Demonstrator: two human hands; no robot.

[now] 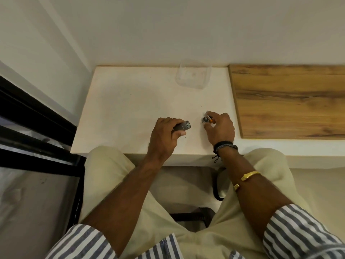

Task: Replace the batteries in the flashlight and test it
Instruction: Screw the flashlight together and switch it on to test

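My left hand (164, 136) grips the grey metal flashlight body (182, 126), which lies about level with its open end pointing right. A short gap to the right, my right hand (220, 128) pinches a small round grey part with an orange bit, the battery holder (205, 119), just above the white table (130, 109). The fingers cover most of that part. The two pieces are apart and do not touch.
A clear plastic container (193, 75) stands at the back of the white table by the wall. A wooden board (289, 101) lies to the right. A black window frame (37, 116) runs along the left. My knees sit under the table's front edge.
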